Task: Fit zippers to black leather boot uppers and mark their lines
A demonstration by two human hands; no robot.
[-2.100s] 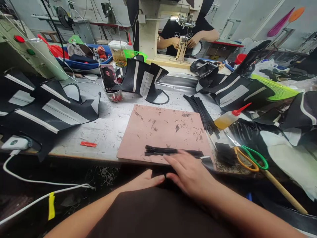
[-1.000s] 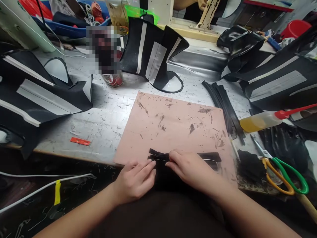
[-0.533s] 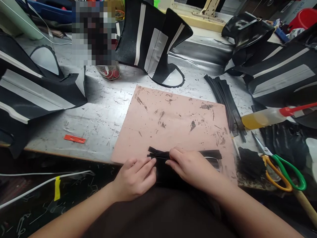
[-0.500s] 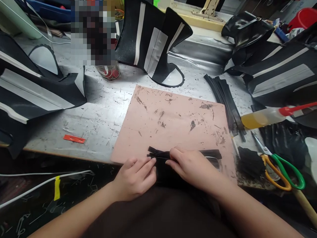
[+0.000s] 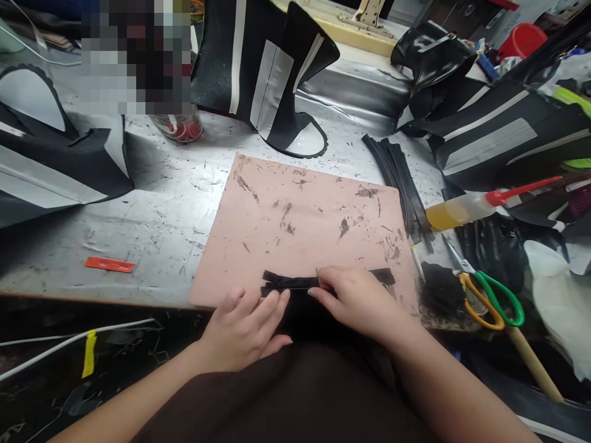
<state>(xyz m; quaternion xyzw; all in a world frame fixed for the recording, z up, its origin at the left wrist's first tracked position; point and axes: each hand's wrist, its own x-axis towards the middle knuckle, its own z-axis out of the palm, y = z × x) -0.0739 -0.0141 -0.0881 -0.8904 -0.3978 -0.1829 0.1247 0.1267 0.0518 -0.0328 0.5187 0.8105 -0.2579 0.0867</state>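
Observation:
A black zipper [image 5: 290, 283] lies crosswise near the front edge of a scuffed pink board [image 5: 314, 215]. My right hand [image 5: 362, 301] pinches its middle between thumb and bent fingers, and its right end sticks out beyond my knuckles. At the zipper's left end, my left hand [image 5: 252, 326] rests with fingers stretched out and fingertips on its near edge; the thumb is apart, lower down. Dark material hangs below the zipper between my hands, hard to tell from my dark clothing.
Black boot uppers [image 5: 263, 80] with white strips stand around the metal-topped table. Right of the board are a bundle of black strips [image 5: 397, 184], a bottle of yellow liquid [image 5: 455, 211] and scissors [image 5: 492, 298]. An orange-red flat piece [image 5: 109, 264] lies left.
My left thumb has moved down, away from the fingers, and those fingers have straightened along the zipper. My right hand keeps its pinch. The whole view has shifted, so things appear further left.

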